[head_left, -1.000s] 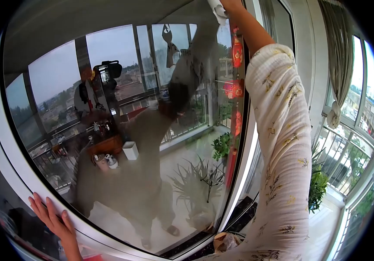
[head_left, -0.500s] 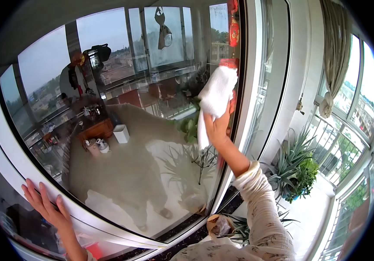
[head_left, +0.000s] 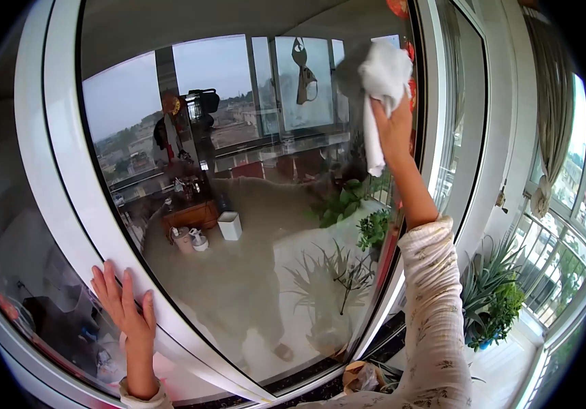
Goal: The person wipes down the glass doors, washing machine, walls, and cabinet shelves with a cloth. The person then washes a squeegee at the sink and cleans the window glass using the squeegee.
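Note:
A white cloth (head_left: 383, 71) is bunched under my right hand (head_left: 394, 133), pressed to the upper right of a large glass pane (head_left: 238, 293). One end of the cloth hangs down beside my wrist. My right arm reaches up in a pale patterned sleeve. At the lower left, my left hand (head_left: 126, 303) lies on the white door frame (head_left: 68, 184), its fingers stretched out and holding nothing. The pane mirrors windows, plants and my own outline, mixed with things behind it.
Potted plants (head_left: 491, 300) stand on the floor at the right, near a window railing (head_left: 555, 249). A curtain (head_left: 552, 102) hangs at the far right. By the foot of the frame sits a brown bag (head_left: 361, 377).
My right hand has moved the cloth upward along the glass. My left hand still rests on the frame. The whole view has shifted, so the pane appears further right.

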Demonstrator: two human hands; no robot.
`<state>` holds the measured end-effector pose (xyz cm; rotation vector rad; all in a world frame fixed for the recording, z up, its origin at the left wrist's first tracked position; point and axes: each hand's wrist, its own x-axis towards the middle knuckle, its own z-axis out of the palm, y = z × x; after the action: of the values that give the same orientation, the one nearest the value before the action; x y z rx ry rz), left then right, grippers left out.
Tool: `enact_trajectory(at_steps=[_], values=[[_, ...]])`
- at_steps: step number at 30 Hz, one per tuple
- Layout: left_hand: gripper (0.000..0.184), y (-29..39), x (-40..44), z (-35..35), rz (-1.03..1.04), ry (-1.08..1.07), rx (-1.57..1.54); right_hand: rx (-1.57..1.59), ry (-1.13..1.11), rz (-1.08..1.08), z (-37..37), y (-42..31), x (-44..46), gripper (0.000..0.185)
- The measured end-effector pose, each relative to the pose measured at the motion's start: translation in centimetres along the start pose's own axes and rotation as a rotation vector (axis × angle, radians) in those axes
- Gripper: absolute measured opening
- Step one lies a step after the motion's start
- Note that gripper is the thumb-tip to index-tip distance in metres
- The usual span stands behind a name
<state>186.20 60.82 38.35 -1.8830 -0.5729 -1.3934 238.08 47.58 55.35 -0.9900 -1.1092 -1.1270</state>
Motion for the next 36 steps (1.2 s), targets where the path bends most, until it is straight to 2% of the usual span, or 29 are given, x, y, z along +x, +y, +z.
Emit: enact_trajectory(at_steps=[2, 4, 6, 8, 10, 12, 14, 16, 18, 19, 23, 26, 27, 32, 34, 36], values=[[0.049, 0.0, 0.1, 0.1, 0.007, 0.006, -0.004, 0.141, 0.054, 0.32, -2.1, 3.0, -2.4, 0.052], [0.05, 0.1, 0.2, -0.2, -0.002, 0.002, -0.01, 0.024, 0.093, 0.323, -1.8, 1.0, -6.3, 0.055], [0.047, -0.1, -0.2, 0.1, -0.016, 0.019, -0.017, -0.092, 0.074, 0.1, 0.6, -4.7, -11.0, 0.06], [0.047, -0.2, -0.1, 0.2, -0.01, 0.032, -0.029, -0.003, -0.298, -0.199, 1.9, -13.6, -11.8, 0.076], [0.051, -0.1, 0.0, 0.2, -0.008, 0.061, -0.055, 0.055, -0.55, -0.62, 4.2, -18.9, -10.7, 0.083], [0.05, -0.2, 0.1, 0.3, -0.022, 0.089, -0.103, 0.103, -0.492, -0.67, 7.1, -20.7, -7.1, 0.08], [0.052, -0.2, 0.0, 0.2, -0.029, 0.081, -0.106, 0.057, -0.324, -0.607, 9.1, -21.5, -1.1, 0.069], [0.052, -0.3, 0.0, 0.2, -0.032, 0.089, -0.131, 0.071, -0.27, -0.372, 11.8, -21.1, 4.5, 0.06], [0.052, -0.6, -0.2, 0.5, -0.031, 0.104, -0.169, -0.029, 0.187, -0.529, 14.3, -22.5, 7.4, 0.049], [0.055, -0.7, -0.2, 0.6, -0.025, 0.144, -0.213, -0.023, 0.165, -0.455, 15.8, -23.4, 7.4, 0.053], [0.059, -1.2, 1.0, -0.7, -0.074, 0.208, -0.249, -0.05, 0.051, -0.527, 14.8, -27.4, 3.1, 0.053], [0.059, -2.7, 2.4, -1.4, -0.224, 0.334, -0.514, 0.045, -0.016, -0.452, 14.6, -27.6, 1.4, 0.058], [0.059, -2.2, 3.0, -1.9, -0.341, 0.327, -0.693, 0.034, -0.015, -0.428, 14.6, -27.7, 1.2, 0.057], [0.055, -3.0, 2.8, -1.8, -0.298, 0.28, -0.717, 0.125, -0.057, -0.278, 14.3, -30.6, -1.4, 0.056], [0.053, -3.1, 2.9, -2.2, -0.278, 0.244, -0.731, 0.391, -0.098, -0.217, 15.0, -32.5, -4.9, 0.065], [0.051, -2.8, 2.9, -2.6, -0.278, 0.244, -0.785, 0.483, -0.205, -0.153, 15.2, -36.2, -7.3, 0.069]])
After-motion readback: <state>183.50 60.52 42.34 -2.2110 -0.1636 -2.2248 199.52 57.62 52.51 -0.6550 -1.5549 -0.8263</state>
